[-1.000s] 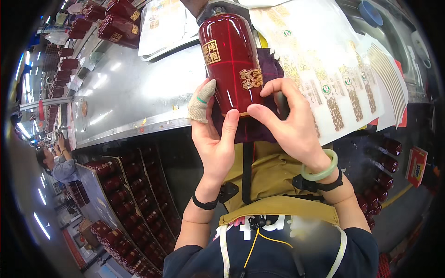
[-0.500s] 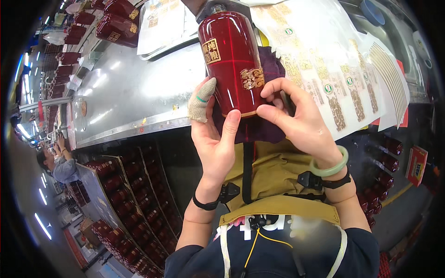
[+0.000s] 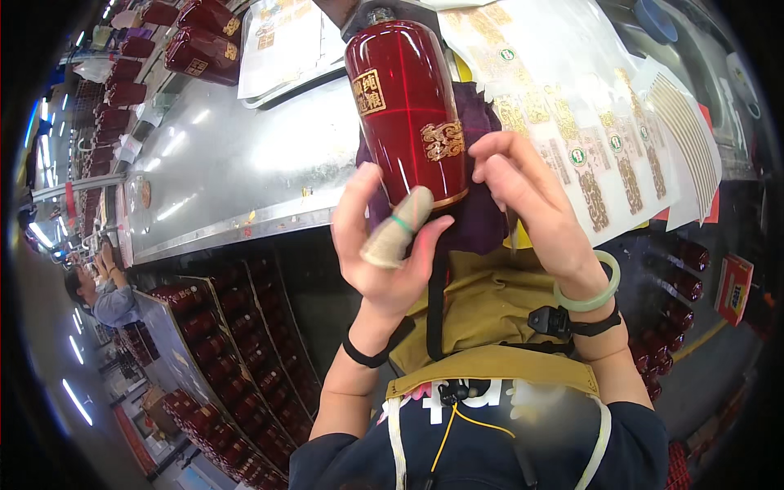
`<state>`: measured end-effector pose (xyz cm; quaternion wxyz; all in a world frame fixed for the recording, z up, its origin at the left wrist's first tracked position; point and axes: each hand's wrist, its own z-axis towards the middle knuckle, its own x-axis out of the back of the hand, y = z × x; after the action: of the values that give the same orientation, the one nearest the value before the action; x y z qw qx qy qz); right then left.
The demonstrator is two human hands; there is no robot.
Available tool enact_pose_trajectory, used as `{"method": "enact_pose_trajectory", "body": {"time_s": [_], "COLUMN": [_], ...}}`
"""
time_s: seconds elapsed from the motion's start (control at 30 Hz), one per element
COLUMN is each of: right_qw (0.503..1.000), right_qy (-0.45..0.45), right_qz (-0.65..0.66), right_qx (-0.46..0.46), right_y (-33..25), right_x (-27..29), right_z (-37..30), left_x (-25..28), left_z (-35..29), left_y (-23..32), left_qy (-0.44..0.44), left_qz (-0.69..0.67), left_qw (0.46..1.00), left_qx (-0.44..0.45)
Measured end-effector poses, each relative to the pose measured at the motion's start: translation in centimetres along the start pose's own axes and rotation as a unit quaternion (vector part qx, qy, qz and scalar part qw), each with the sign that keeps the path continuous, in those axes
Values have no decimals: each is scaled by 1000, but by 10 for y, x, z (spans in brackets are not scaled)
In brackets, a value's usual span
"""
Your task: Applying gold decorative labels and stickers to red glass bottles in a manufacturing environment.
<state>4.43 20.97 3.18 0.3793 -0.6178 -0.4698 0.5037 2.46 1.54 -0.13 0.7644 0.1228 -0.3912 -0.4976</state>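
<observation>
Deep red, glossy glass makes up the bottle (image 3: 406, 106), which has a square gold emblem (image 3: 367, 91) on its upper left, a gold scroll ornament (image 3: 442, 142) lower on the right and a thin gold band (image 3: 452, 200) around its base. Thin bright red lines cross on its body. It lies on its side on a purple cloth (image 3: 478, 229) at the near edge of the metal table (image 3: 237, 155), left of a white sheet (image 3: 563, 41) of gold decorations. Its long axis runs away from the person, with the neck (image 3: 380, 16) at the far end, slightly leftward, and the base toward the person.

The left hand (image 3: 377, 260) is loosely open at the base, grasping nothing, with one finger in a knitted sleeve (image 3: 398, 230); contact is unclear. The right hand (image 3: 543, 212) is half-curled beside the bottle's right side; whether it pinches anything cannot be told.
</observation>
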Motion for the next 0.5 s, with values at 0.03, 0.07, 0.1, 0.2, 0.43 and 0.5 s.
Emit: {"method": "enact_pose_trajectory", "body": {"time_s": [0.03,0.07,0.1,0.2,0.43,0.5], "right_qw": [1000,999,996,988,974,950], "right_qy": [3,38,82,112,100,77], "right_qz": [-9,-2,0,-47,-126,-216], "right_qx": [-19,20,39,95,159,212], "right_y": [3,7,11,13,9,13], "right_x": [1,0,0,3,-23,-30], "right_z": [0,1,3,3,-7,-7], "left_x": [0,-4,-7,-15,-8,0], "left_z": [1,1,0,2,15,17], "left_y": [0,2,5,12,-1,-7], "left_qy": [-28,-42,-45,-75,-24,-70], "left_qz": [81,112,144,187,143,170], "left_qw": [993,991,987,975,987,980], "left_qx": [-80,-65,-64,-93,-63,-77]}}
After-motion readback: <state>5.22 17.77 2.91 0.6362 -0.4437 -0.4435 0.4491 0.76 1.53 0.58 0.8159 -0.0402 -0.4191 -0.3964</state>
